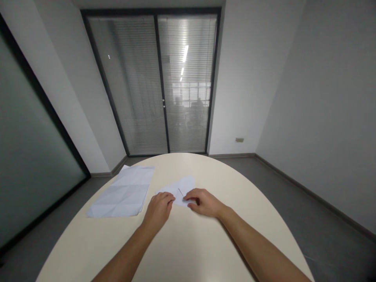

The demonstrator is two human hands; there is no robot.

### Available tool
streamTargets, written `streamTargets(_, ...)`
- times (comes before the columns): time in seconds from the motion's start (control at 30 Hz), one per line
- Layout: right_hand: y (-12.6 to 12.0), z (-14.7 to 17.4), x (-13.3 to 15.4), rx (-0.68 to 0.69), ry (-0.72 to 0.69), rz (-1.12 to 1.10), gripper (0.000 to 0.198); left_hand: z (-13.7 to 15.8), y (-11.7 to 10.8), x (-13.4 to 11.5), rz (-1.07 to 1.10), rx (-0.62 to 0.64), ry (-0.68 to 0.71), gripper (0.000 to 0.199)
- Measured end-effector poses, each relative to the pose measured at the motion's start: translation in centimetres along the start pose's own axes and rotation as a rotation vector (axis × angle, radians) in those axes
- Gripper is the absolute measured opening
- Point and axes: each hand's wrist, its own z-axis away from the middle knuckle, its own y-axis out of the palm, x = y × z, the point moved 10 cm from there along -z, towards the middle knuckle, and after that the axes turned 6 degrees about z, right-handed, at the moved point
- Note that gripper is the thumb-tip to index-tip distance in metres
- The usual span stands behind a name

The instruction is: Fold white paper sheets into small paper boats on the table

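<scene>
A small white sheet of folded paper [182,183] lies on the round table between my hands. A short dark slanting line, which looks like the shadow of a fold or flap, runs across its middle. My left hand [160,206] has its thumb and fingers closed on the paper's near left edge. Opposite it, my right hand [203,201] is curled, with thumb and forefinger pinching the paper's right side. The fingertips cover parts of both edges, so the exact grip there is partly hidden.
A stack of larger creased white sheets [123,194] lies at the left of the cream round table [188,246]. Beyond the table stand glass doors with blinds [143,86]. A wall outlet [239,140] sits low on the back wall.
</scene>
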Motion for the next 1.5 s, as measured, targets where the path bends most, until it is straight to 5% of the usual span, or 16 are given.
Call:
streamTargets(0.5, 0.9, -0.5, 2.4, 0.088, -0.17, 0.076, 0.029, -0.7, 0.6, 0.2, -0.055, 0.017, -0.059, 0.039)
streamTargets(0.8, 1.1, 0.1, -0.8, 0.038, -0.004, 0.226, 0.056, 0.0, 2.6, 0.5, -0.033, 0.178, -0.072, 0.049)
streamTargets(1.5, 0.9, 0.3, -2.8, 0.008, 0.136, 0.278, 0.045, 2.5, 1.1, -4.9, 0.099, 0.338, 0.277, 0.045)
